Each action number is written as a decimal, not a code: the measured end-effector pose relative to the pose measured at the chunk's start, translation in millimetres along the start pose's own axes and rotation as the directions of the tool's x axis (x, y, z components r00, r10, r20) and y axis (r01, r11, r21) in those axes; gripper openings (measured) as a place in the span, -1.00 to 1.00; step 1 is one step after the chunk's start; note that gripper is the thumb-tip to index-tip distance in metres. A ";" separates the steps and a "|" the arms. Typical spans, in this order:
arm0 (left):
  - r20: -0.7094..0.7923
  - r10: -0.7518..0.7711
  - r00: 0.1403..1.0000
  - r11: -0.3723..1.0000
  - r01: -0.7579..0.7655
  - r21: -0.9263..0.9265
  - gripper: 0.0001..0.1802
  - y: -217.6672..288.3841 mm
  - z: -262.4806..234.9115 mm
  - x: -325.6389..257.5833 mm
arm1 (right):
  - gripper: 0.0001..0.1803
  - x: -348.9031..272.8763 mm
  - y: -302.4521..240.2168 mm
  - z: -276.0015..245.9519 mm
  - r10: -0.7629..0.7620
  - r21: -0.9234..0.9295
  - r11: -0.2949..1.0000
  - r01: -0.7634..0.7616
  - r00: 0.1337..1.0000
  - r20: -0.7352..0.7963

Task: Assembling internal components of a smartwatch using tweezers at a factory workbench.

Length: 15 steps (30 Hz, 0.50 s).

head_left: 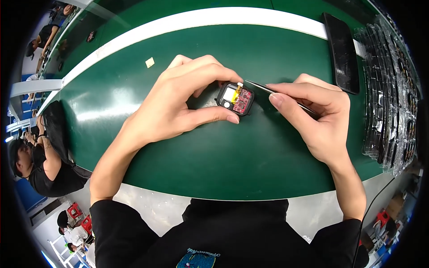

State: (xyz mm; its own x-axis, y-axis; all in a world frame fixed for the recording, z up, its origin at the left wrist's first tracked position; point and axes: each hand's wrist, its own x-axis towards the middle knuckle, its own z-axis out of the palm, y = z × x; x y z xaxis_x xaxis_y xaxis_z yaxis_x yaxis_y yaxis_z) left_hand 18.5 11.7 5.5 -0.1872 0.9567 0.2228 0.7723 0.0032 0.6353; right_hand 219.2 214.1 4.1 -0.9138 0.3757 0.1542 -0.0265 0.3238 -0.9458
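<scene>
Between the thumb and fingers of my left hand (183, 98) is a small black watch-like case (235, 98) with its inside showing. In it I see a red circuit board, a white block, a strip of yellow tape and a little round silvery part. My right hand (315, 109) grips a pair of slim metal tweezers (261, 87). The tweezer tips lie close to the upper right corner of the case, by a small white piece at its edge. Whether the tips touch that piece I cannot tell.
A pale yellow square slip (149, 62) lies on the green table (201, 165). Stacked clear plastic trays (389, 98) with dark parts stand at the right, beside a black tray (342, 53). A white bar (214, 15) crosses the far side. Another person (44, 165) sits at the left.
</scene>
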 end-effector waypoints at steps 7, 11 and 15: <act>-0.029 -0.050 0.998 0.999 0.049 -0.019 -0.32 -3.9 5.1 -1.5 | -0.84 1.9 0.6 6.0 -0.089 -0.232 0.968 0.099 0.995 0.054; -0.036 -0.092 0.995 0.995 0.090 -0.038 -0.33 -1.3 4.5 1.0 | -0.84 3.8 4.1 9.9 -0.156 -0.260 0.952 0.164 0.986 0.049; -0.027 -0.074 0.997 0.997 0.074 -0.025 -0.33 -3.3 3.3 1.8 | -0.84 5.8 7.1 11.3 -0.163 -0.255 0.952 0.168 0.986 0.040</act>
State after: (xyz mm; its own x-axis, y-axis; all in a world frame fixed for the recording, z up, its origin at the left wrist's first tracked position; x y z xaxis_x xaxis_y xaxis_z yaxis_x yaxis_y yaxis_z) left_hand 17.7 14.4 1.3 -0.2603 0.9457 0.1948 0.7411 0.0664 0.6681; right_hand 209.2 208.8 -4.9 -0.9130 0.2826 0.2943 -0.0752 0.5925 -0.8021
